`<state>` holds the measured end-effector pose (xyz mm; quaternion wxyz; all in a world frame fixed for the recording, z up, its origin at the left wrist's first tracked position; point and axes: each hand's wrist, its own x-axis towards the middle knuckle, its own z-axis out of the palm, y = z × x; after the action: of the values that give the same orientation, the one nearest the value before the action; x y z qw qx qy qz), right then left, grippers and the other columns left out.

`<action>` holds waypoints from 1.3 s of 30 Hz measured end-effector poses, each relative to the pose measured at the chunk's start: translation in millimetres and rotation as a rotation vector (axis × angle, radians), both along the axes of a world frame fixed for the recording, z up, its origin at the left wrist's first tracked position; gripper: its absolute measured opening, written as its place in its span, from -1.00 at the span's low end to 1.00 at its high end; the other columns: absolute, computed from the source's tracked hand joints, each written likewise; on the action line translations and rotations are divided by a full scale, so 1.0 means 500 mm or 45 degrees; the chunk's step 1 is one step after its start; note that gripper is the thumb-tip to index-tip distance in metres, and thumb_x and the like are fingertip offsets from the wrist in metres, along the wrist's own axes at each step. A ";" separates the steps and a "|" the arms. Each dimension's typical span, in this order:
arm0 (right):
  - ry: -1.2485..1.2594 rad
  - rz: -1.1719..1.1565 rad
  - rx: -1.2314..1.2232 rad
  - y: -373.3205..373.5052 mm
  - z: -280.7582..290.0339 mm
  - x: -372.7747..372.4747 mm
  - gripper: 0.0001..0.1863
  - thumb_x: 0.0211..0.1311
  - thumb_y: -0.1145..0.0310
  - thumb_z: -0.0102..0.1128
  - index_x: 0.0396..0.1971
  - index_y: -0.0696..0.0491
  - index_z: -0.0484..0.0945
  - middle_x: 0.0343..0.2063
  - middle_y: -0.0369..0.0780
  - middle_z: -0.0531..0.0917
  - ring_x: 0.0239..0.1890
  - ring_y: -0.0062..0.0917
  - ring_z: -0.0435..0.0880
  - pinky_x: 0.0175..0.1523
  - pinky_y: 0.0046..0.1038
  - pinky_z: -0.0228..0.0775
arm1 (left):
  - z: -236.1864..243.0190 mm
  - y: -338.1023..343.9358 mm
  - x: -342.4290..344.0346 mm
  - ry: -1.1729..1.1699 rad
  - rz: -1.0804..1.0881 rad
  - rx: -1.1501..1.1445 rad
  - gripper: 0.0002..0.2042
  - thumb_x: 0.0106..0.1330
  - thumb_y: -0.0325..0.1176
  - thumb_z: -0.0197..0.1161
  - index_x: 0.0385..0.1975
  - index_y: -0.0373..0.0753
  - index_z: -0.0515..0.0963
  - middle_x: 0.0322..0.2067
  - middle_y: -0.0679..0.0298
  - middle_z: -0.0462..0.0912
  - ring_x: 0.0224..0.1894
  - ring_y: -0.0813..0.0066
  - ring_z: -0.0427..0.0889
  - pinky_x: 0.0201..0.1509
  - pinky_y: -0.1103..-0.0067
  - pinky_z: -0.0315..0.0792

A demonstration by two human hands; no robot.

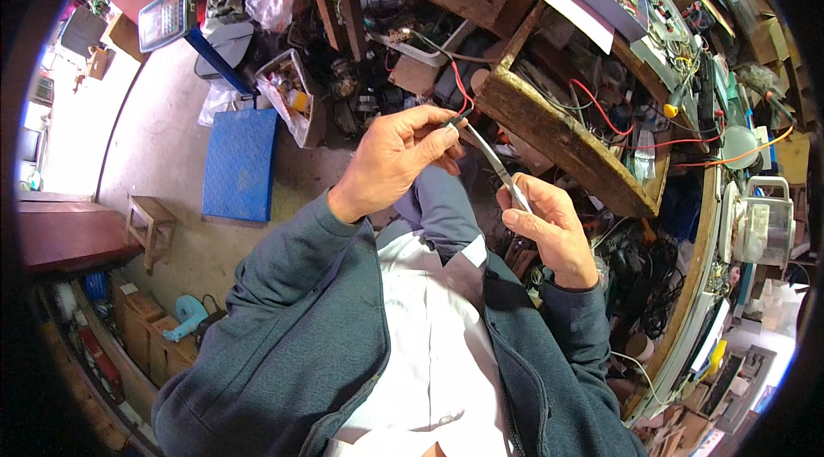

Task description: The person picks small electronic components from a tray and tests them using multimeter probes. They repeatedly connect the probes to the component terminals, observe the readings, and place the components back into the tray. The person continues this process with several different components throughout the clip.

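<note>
The dark wire end (454,121) is pinched between the thumb and fingers of the left hand (390,155), in front of the person's lap, near an open wooden drawer (562,145). A red wire (469,96) runs just beside it. The right hand (551,225) grasps a slim silvery tool (493,160), its far end reaching the left fingertips.

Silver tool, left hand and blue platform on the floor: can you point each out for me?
Silver tool (491,154): head view, on its narrow length.
Left hand (386,153): head view, on the back of the hand.
Blue platform (239,167): head view, middle of its top.
</note>
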<state>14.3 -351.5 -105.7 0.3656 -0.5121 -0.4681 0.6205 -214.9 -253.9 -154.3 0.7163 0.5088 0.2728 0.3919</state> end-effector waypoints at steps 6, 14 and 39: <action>0.041 0.007 -0.015 0.003 -0.004 -0.007 -0.82 0.25 0.35 0.26 -0.38 0.11 0.46 -0.49 -0.47 0.37 -0.42 -0.80 0.26 -0.32 -0.68 0.08 | 0.004 -0.005 0.003 0.168 0.014 0.112 -0.74 0.46 -0.41 0.17 0.03 -0.43 0.52 -0.30 0.19 0.67 -0.31 0.54 0.65 -0.18 0.61 0.56; -0.009 -0.001 -0.065 0.003 -0.016 -0.008 -0.84 0.28 0.36 0.20 -0.39 0.12 0.45 -0.53 -0.47 0.35 -0.46 -0.78 0.24 -0.37 -0.65 0.09 | 0.008 -0.005 0.001 0.365 0.018 0.311 -0.74 0.44 -0.44 0.18 0.05 -0.37 0.56 -0.32 0.28 0.62 -0.35 0.65 0.58 -0.23 0.68 0.49; -0.273 -0.194 0.077 -0.012 -0.066 -0.051 -0.81 0.13 0.55 0.25 -0.55 0.10 0.39 -0.63 -0.49 0.29 -0.54 -0.80 0.18 -0.48 -0.62 0.03 | 0.013 0.011 0.007 0.856 0.221 1.391 -0.76 0.26 -0.50 0.29 -0.09 -0.33 0.54 -0.41 0.05 0.57 -0.39 0.05 0.60 -0.35 0.34 0.47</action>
<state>-11.2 -357.6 -138.9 0.3749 -0.5983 -0.4828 0.5181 -211.5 -248.4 -147.6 0.1953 0.8711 0.2836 0.3501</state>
